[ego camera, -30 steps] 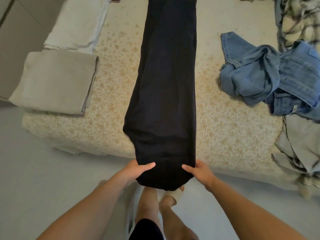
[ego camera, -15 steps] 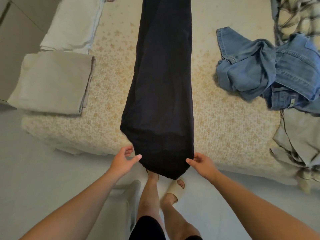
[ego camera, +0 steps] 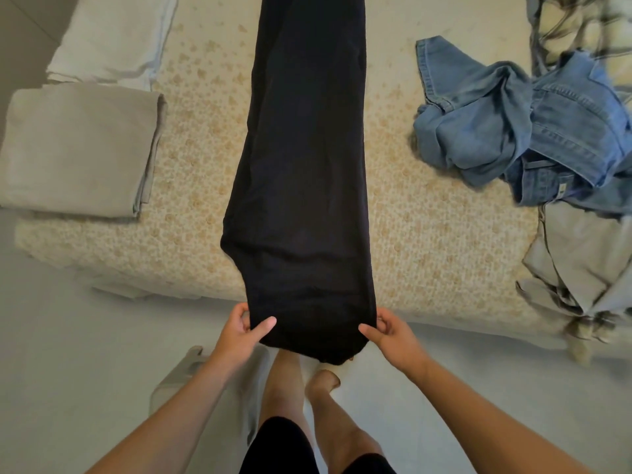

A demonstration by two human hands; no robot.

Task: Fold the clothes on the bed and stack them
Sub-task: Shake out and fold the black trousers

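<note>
at the bed's [ego camera: 427, 234] near edge we pinch the black trousers' [ego camera: 301, 186] hanging end, left hand [ego camera: 239, 331] and right hand [ego camera: 393, 333] gripping opposite corners.

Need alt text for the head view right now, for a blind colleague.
Both hands, left hand and right hand, pinch the near end of a long black garment laid lengthwise on a floral bed. Folded beige clothes lie left, crumpled denim right.

The black garment [ego camera: 301, 172] lies flat and lengthwise along the bed [ego camera: 427, 234], its near end hanging over the edge. Two folded pieces, beige [ego camera: 75, 148] and white [ego camera: 109, 35], lie at left; crumpled denim [ego camera: 513, 124] lies at right
</note>
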